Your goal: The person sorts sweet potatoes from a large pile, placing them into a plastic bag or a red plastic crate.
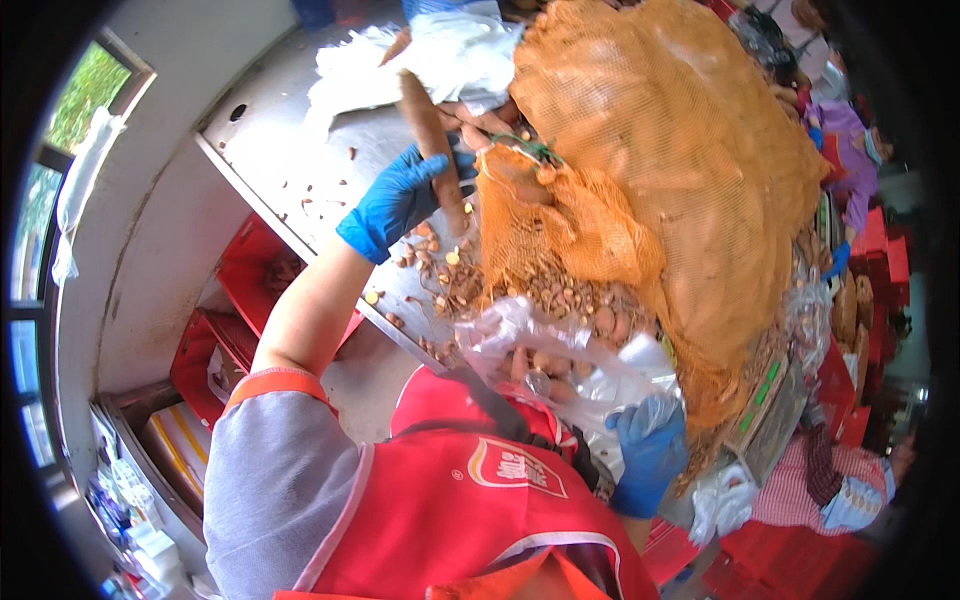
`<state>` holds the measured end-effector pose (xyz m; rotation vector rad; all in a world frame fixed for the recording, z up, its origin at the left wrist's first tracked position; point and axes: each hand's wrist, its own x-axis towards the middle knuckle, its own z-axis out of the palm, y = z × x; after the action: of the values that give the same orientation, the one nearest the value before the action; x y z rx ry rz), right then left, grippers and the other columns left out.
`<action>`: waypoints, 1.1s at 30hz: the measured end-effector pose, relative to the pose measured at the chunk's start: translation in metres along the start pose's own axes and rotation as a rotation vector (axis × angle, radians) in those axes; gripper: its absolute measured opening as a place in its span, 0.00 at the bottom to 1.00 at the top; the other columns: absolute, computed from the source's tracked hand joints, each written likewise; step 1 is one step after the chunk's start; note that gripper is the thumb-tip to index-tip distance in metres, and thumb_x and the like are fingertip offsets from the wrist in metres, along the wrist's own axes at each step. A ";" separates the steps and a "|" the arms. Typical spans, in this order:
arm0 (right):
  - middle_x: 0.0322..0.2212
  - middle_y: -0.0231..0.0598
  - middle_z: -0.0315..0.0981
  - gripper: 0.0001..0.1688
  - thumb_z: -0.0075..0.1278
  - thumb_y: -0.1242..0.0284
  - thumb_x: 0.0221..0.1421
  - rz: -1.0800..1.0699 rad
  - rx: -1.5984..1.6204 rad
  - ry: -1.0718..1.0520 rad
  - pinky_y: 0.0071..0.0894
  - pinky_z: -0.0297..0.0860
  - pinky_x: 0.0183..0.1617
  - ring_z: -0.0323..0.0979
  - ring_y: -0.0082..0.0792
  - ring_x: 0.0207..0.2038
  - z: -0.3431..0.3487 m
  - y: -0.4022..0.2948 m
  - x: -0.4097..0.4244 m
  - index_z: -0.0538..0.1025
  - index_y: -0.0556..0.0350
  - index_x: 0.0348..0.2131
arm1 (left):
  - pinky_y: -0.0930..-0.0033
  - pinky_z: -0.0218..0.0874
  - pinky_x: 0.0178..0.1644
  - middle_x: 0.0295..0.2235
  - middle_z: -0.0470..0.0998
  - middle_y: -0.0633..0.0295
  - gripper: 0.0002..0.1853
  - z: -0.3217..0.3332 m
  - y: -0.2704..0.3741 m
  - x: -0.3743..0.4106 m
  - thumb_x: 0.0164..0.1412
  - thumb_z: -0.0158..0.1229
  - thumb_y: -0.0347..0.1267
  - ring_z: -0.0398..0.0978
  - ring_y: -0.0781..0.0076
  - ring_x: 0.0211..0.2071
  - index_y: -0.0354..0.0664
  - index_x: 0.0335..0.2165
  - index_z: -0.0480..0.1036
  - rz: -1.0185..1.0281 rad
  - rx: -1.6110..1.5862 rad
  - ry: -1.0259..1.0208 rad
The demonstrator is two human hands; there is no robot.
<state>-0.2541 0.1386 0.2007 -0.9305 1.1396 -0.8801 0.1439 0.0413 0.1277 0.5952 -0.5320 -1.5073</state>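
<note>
My left hand, in a blue glove, holds a long brown sweet potato over the metal table; its upper end is blurred. My right hand, also gloved in blue, grips the edge of a clear plastic bag near my apron. Several small sweet potatoes show inside the bag's mouth. Between the hands, root ends and cut pieces lie beside an open-looking orange mesh sack. More sweet potatoes lie beyond my left hand.
A large, full orange mesh sack fills the right of the table. White plastic bags lie at the far side. Red crates stand below the table's left edge. Other people, one in purple, one in checked clothing, are at the right.
</note>
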 end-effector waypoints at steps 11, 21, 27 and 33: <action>0.24 0.38 0.61 0.25 0.50 0.60 0.40 -0.131 0.473 -0.303 0.32 0.55 0.25 0.59 0.31 0.23 -0.010 -0.003 0.008 0.63 0.61 0.34 | 0.71 0.58 0.43 0.35 0.71 0.60 0.22 0.033 -0.032 0.021 0.51 0.53 0.30 0.69 0.71 0.35 0.38 0.46 0.60 0.201 0.692 0.141; 0.19 0.42 0.62 0.25 0.49 0.58 0.40 -0.077 0.500 -0.360 0.33 0.56 0.21 0.58 0.32 0.15 -0.001 0.011 -0.021 0.64 0.61 0.32 | 0.69 0.57 0.45 0.37 0.70 0.58 0.17 0.116 -0.120 0.026 0.45 0.43 0.17 0.66 0.69 0.41 0.36 0.37 0.68 0.147 0.735 -0.612; 0.21 0.42 0.65 0.26 0.51 0.57 0.41 -0.089 0.362 -0.426 0.31 0.61 0.28 0.63 0.33 0.21 -0.003 0.017 -0.024 0.66 0.63 0.29 | 0.62 0.62 0.38 0.40 0.65 0.49 0.24 0.142 -0.219 0.005 0.40 0.57 0.35 0.68 0.49 0.37 0.46 0.41 0.65 0.057 1.877 -0.738; 0.21 0.42 0.66 0.24 0.50 0.60 0.42 -0.056 0.441 -0.365 0.30 0.61 0.33 0.64 0.34 0.25 -0.011 0.031 -0.034 0.68 0.67 0.27 | 0.66 0.64 0.35 0.36 0.67 0.51 0.24 0.146 -0.220 0.005 0.39 0.59 0.33 0.70 0.52 0.32 0.44 0.39 0.65 0.044 1.790 -0.702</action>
<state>-0.2686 0.1792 0.1818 -0.7193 0.5766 -0.9139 -0.1177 0.0364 0.0927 1.3129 -2.4702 -0.7832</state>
